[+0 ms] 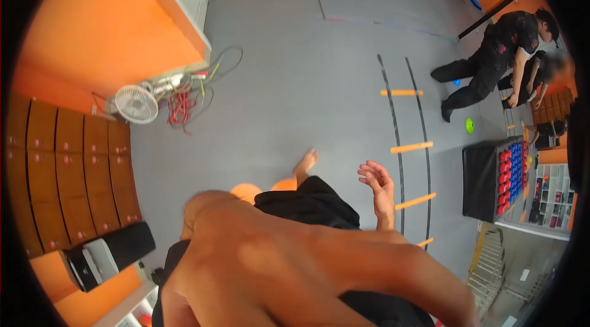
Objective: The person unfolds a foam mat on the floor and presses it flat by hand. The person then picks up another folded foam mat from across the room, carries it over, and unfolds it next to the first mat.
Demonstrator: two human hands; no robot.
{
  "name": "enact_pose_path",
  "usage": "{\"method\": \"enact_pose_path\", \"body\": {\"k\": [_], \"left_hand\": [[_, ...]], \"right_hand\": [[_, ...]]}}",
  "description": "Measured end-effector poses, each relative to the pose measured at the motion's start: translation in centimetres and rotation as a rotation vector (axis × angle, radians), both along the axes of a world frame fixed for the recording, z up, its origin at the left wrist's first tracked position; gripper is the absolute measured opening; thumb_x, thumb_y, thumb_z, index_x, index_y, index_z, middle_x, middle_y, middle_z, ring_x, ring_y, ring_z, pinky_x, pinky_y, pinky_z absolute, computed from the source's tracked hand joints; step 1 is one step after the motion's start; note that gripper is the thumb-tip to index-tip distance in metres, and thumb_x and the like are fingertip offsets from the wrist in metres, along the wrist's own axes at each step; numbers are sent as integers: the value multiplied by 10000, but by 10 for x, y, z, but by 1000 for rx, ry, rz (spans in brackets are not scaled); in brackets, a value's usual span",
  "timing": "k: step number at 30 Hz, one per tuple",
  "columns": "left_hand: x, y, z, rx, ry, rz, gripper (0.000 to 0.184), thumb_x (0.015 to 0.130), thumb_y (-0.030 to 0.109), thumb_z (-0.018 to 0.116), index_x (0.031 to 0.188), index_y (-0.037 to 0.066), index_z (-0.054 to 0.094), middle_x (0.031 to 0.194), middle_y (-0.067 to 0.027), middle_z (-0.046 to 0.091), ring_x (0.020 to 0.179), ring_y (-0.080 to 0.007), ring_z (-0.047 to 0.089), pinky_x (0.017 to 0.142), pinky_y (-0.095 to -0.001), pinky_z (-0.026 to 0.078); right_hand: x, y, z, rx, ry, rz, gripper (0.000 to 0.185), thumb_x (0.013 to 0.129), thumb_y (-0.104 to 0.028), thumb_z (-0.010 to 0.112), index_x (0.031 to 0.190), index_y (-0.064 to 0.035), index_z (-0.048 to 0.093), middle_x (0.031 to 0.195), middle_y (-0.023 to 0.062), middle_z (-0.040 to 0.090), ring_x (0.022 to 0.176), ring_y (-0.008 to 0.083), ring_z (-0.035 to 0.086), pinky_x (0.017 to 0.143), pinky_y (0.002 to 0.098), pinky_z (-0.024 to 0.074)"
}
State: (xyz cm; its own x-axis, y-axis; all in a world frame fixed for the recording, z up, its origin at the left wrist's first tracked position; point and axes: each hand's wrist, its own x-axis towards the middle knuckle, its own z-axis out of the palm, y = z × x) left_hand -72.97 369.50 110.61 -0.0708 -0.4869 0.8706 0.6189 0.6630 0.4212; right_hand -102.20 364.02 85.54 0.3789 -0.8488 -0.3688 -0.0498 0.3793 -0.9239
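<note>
My left hand is very close to the camera and fills the lower middle of the view, its back showing. Its fingertips run out of sight at the bottom, so what they touch is hidden. Farther right, my right hand is raised above the grey floor, fingers apart and slightly bent, holding nothing. It appears left of the agility ladder. Black trousers and a bare foot show beyond my left hand, with orange round shapes beside them.
Brown lockers line the left side, near a white fan and tangled red cords. At right, a person in dark clothes leans forward near a green cone. A rack of dumbbells stands below; other people are behind.
</note>
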Motion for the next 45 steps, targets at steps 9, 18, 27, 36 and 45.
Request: {"method": "enact_pose_path", "body": {"k": [9, 18, 27, 36, 45], "left_hand": [[122, -201, -76, 419, -68, 152, 598, 930, 521, 553, 1267, 27, 568, 1189, -301, 617, 1083, -451, 596, 933, -565, 455], [318, -391, -207, 884, 252, 491, 616, 948, 430, 535, 1366, -18, 476, 1289, -286, 562, 1163, -408, 578, 1022, -517, 414], [406, -743, -170, 991, -191, 410, 553, 1068, 387, 309, 1260, -67, 560, 1153, -228, 658, 1104, -303, 633, 994, -423, 459], [413, -1026, -221, 1180, -365, 479, 459, 1056, 334, 379, 1219, -44, 584, 1098, -183, 682, 1033, -272, 659, 932, -402, 501], [411, -1279, -227, 1239, -321, 445, 333, 1008, 231, 516, 1225, -9, 595, 1129, -145, 669, 1050, -230, 644, 929, -376, 492]], "right_hand": [[137, -303, 39, -218, 54, 250, 311, 965, -84, 622, 1270, -33, 592, 1184, 122, 671, 1115, 193, 626, 930, 316, 491], [271, -531, 7, -104, 81, 172, 310, 977, -91, 609, 1275, -13, 580, 1163, 110, 680, 1084, 203, 641, 937, 332, 494], [352, -729, 11, -20, 48, -20, 298, 979, -94, 603, 1265, -13, 587, 1175, 123, 674, 1074, 212, 646, 920, 332, 504], [326, -985, -24, -47, 39, -263, 328, 954, -83, 624, 1270, -10, 581, 1171, 116, 673, 1079, 211, 636, 909, 336, 505], [359, -1285, 23, -256, 66, -33, 371, 925, -62, 655, 1287, -34, 580, 1177, 93, 671, 1105, 210, 627, 950, 356, 487]]}}
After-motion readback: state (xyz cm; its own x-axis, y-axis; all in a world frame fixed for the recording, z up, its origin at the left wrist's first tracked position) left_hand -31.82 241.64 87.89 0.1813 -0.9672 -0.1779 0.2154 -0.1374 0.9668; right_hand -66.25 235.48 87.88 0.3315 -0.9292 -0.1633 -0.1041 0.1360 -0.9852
